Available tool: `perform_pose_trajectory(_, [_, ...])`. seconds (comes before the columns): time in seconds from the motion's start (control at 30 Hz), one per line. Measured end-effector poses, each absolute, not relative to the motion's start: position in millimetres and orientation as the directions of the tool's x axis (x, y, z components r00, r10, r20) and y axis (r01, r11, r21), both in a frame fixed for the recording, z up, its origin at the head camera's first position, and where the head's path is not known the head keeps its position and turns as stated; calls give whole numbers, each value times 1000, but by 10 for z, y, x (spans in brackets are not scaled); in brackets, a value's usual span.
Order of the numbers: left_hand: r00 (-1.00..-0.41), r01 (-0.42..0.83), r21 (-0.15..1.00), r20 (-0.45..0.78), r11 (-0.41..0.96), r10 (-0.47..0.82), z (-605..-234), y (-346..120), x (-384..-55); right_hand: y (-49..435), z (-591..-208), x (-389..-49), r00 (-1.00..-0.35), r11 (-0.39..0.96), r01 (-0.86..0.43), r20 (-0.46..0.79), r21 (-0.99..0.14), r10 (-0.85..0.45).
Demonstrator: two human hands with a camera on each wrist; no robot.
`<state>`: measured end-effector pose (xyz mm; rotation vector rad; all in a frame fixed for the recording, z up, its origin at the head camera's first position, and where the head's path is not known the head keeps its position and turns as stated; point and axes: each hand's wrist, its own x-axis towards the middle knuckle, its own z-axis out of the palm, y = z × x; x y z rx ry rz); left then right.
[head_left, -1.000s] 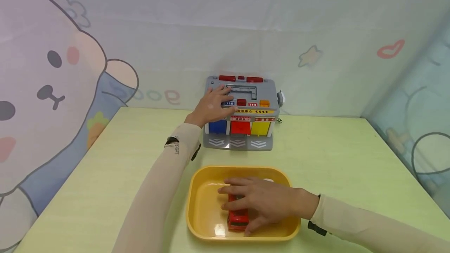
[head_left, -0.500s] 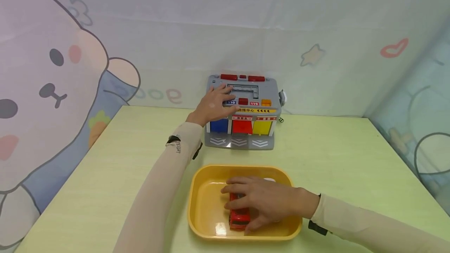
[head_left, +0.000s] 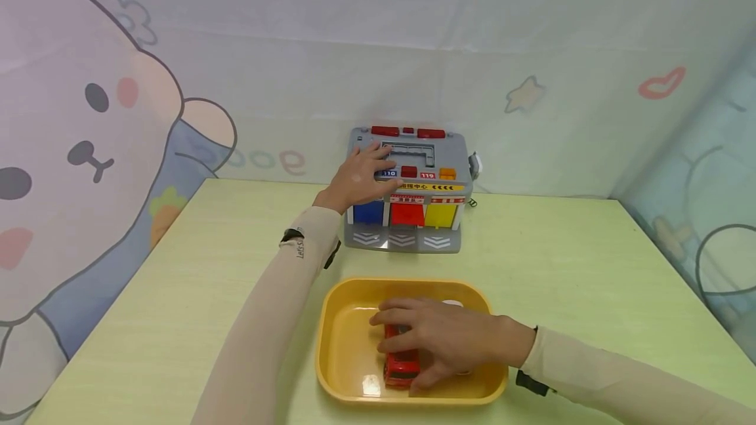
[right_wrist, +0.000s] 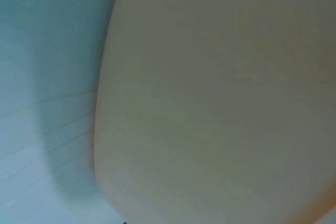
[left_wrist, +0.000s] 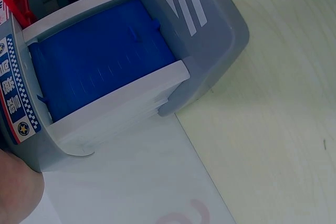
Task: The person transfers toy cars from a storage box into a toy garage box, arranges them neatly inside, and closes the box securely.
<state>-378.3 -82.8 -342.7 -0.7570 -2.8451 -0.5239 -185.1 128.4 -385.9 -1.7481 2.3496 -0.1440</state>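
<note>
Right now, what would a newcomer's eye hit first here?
Probably the yellow tray, low in the head view, with the right hand over a red toy car inside. Behind it stands a grey toy station with blue, red and yellow doors, the left hand on its roof. A big cartoon animal on the backdrop dominates the view's left side.

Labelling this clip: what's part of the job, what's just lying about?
Job, apparently:
red toy car, beneath the right hand
yellow tray around it
toy emergency station, under the left hand
Likely not:
white item in tray, mostly hidden
cartoon backdrop
</note>
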Motion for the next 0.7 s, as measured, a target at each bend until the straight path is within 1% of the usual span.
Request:
perform_pose_trajectory(0.23, [-869, 492, 297, 228, 818, 440, -3416, -816, -3768, 1294, -3813, -1862, -274, 286, -935, -84, -209, -958])
perform_pose_trajectory(0.43, [-863, 503, 297, 230, 812, 450, -3429, -829, -3787, 1292, -3752, -1865, -280, 290, -931, -74, -220, -957])
perform_pose_trajectory(0.6, [-859, 509, 302, 236, 806, 454, -3437, -834, -3797, 1294, -3703, -1881, -266, 264, -942, -22, -206, -964])
perform_pose_trajectory(0.7, [-858, 510, 304, 235, 804, 456, -3435, -829, -3796, 1303, -3654, -1892, -275, 271, -941, -9, -204, -961])
